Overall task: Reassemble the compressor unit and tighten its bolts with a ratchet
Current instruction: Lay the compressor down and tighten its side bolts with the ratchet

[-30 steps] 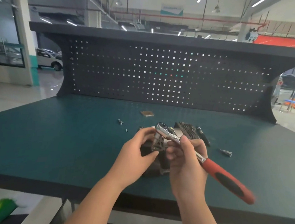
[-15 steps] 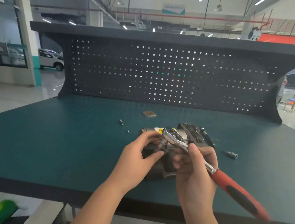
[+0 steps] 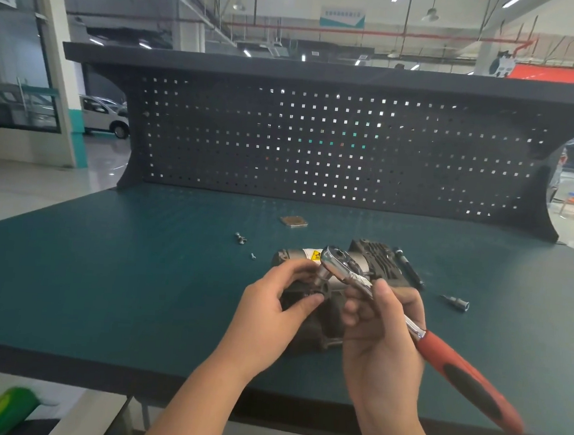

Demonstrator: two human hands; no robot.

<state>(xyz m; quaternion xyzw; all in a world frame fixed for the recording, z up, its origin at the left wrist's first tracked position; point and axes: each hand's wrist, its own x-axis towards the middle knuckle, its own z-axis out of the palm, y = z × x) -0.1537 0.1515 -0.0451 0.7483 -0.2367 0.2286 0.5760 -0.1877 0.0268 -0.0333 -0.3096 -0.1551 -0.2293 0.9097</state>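
The compressor unit (image 3: 368,261), grey metal with a finned black head and a yellow warning label, lies on the green bench, partly hidden behind my hands. My right hand (image 3: 380,327) grips the chrome shaft of the ratchet (image 3: 346,273); its red and black handle (image 3: 465,375) sticks out to the lower right. The ratchet head sits over the compressor with a socket under it. My left hand (image 3: 271,308) pinches that socket between thumb and fingers, just below the ratchet head.
Loose bolts (image 3: 241,238) and a small screw (image 3: 252,256) lie left of the compressor. A spare socket (image 3: 457,303) and a black extension bar (image 3: 408,268) lie to its right. A small square plate (image 3: 294,221) is further back. A pegboard (image 3: 336,145) closes the bench's rear.
Both hands and the ratchet have come down a little toward the compressor, whose labelled body now shows behind them. The grips are the same.
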